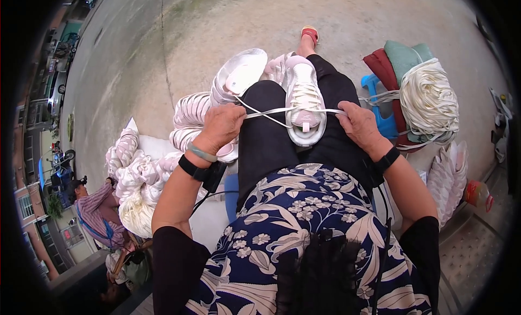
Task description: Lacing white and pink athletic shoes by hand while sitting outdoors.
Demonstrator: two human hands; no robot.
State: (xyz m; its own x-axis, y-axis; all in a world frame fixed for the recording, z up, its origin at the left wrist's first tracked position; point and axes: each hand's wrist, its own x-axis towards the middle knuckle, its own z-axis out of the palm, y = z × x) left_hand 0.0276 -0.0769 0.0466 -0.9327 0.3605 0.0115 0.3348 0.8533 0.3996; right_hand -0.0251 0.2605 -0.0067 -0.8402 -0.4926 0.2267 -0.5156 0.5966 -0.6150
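Head view shows your left hand [225, 124] and right hand [359, 122] each pinching the white lace [266, 113], drawn taut between them across the tongue of the pale pink and white shoe [303, 80]. The shoe rests on your lap [263, 138], toe pointing away, lacing crossed up its front. This looks like lace-tightening; the next move probably calls for even tension on both sides.
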